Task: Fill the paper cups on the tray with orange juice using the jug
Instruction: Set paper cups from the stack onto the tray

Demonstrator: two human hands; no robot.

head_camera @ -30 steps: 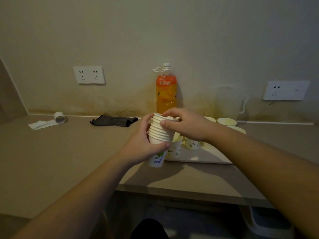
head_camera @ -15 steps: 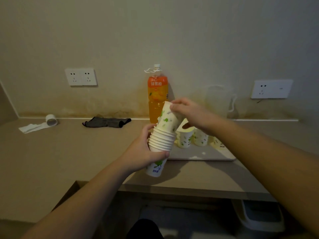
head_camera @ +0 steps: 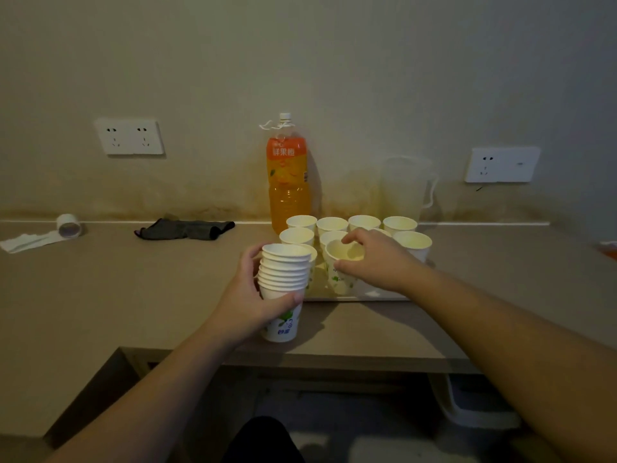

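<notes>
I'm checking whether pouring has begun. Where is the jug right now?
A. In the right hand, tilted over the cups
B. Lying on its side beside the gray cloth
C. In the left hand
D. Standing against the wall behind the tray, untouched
D: the jug stands upright behind the tray; the right hand holds a cup, the left hand a cup stack.

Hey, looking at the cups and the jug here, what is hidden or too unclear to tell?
Head view only:
- Clear plastic jug: dim light, contents cannot be judged.
- White tray: mostly covered by white paper cups and the right hand.
- Stack of nested white paper cups: left hand hides its left side.
- Orange juice bottle: base behind cups.
</notes>
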